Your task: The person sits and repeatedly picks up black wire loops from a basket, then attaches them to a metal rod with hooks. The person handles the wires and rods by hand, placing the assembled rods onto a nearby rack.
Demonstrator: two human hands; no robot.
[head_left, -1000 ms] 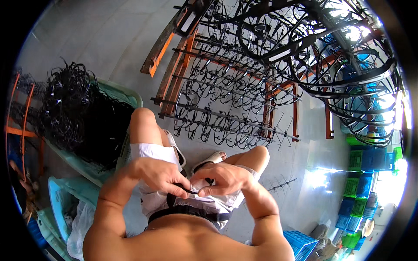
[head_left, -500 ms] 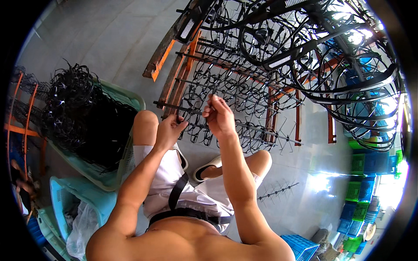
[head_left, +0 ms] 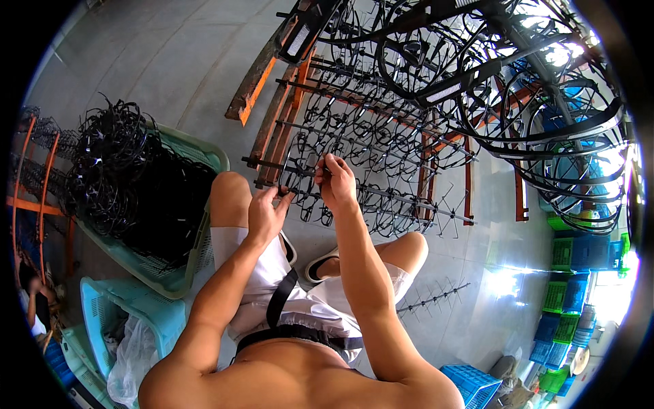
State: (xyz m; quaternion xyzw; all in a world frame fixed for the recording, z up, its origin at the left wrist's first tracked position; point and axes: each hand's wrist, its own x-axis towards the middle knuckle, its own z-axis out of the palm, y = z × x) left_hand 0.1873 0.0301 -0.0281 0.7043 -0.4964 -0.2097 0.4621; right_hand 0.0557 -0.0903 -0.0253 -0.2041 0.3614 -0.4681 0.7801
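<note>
In front of my knees, my left hand (head_left: 268, 217) is closed in a pinch at the near-left end of a rack (head_left: 294, 102). A small dark plastic piece shows at its fingertips, its kind hard to make out. Slightly higher and to the right, my right hand (head_left: 336, 183) has its thumb and curled fingers pressed together. Whatever it grips is hidden against the dark parts behind. Rows of thin black looped parts (head_left: 381, 131) hang from the rack's metal rods, just beyond both hands.
To my left, a green basket (head_left: 221, 155) holds a heap of black looped parts (head_left: 112, 146). Nearer stands a light-blue basket (head_left: 92, 300) with a clear plastic bag (head_left: 133, 354). Larger black frames (head_left: 470, 82) hang at upper right. A spiked rod (head_left: 436, 298) lies on the floor.
My right hand has come down slightly and toward the left. My left hand stays near the rack's end, its fingers shifted a little.
</note>
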